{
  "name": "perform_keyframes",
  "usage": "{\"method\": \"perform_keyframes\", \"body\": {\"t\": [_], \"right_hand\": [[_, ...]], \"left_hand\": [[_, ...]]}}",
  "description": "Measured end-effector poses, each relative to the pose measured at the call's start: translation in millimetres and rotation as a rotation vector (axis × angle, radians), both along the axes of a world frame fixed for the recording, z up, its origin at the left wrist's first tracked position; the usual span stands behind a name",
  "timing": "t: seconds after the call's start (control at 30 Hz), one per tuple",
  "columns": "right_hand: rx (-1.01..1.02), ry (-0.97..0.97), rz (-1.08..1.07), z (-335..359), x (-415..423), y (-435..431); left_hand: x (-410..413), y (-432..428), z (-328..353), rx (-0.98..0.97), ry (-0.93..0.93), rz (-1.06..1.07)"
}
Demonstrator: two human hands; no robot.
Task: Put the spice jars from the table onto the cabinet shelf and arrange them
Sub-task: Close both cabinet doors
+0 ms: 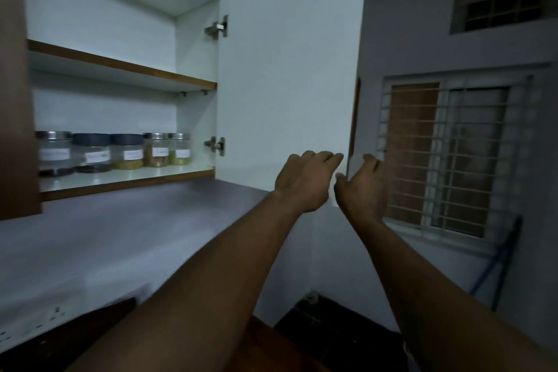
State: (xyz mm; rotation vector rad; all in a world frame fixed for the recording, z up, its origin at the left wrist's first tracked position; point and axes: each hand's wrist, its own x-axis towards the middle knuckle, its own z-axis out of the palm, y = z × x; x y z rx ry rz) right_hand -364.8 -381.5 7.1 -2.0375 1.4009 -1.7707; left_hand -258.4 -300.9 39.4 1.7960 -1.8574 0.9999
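Fingers of left hand (305, 181) nearly straight, loosely spread, lying toward inner face of open white cabinet door (287, 69), tips at its free edge near the lower corner. Right hand (363, 187) just past that same edge: fingers loosely curved behind it, thumb on the inner side. Grip or mere touch, cannot tell. Neither hand holds a jar. Five labelled clear spice jars (126, 151) stand in a row on white wood-edged lower shelf (136, 180), left of door, beyond its hinges. Judgement: placing looks done and closing is the step in hand. Swing door slowly by its edge, keep fingertips out of the closing gap, and check the row sits back from the shelf lip.
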Motion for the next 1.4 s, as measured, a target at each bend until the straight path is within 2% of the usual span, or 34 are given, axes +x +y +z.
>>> {"method": "perform_keyframes", "body": {"t": [0.07,0.13,0.37,0.47,0.57,0.7,0.77,0.87,1.0,1.17,1.4], "right_hand": [[0.148,0.022,0.104,-7,-8,-18],[0.205,0.067,0.202,-13,-10,-32],[0.155,0.162,0.304,-21,-2,-54],[0.147,0.069,0.268,-26,2,-53],[0.122,-0.065,0.288,-36,4,-46],[0.011,-0.173,0.369,-44,13,-22],[-0.046,-0.189,0.477,-47,21,-5],[-0.166,-0.169,0.629,-50,37,27],[-0.312,-0.128,0.690,-55,73,76],[-0.311,-0.104,0.757,-62,134,134],[-0.287,0.017,0.759,-51,239,208]], "left_hand": [[-13,-20,1,0.029,-0.068,0.017],[-21,-36,1,0.061,-0.128,0.039],[-24,-64,2,0.120,-0.331,0.151],[-19,-64,0,0.140,-0.355,0.172],[-12,-52,1,0.082,-0.370,0.137],[2,-22,5,-0.098,-0.417,0.040],[15,-4,6,-0.181,-0.425,0.006],[38,32,4,-0.280,-0.388,-0.026],[74,86,-4,-0.336,-0.345,-0.041],[120,156,-10,-0.411,-0.284,0.028],[195,248,-9,-0.303,-0.240,0.288]]}}
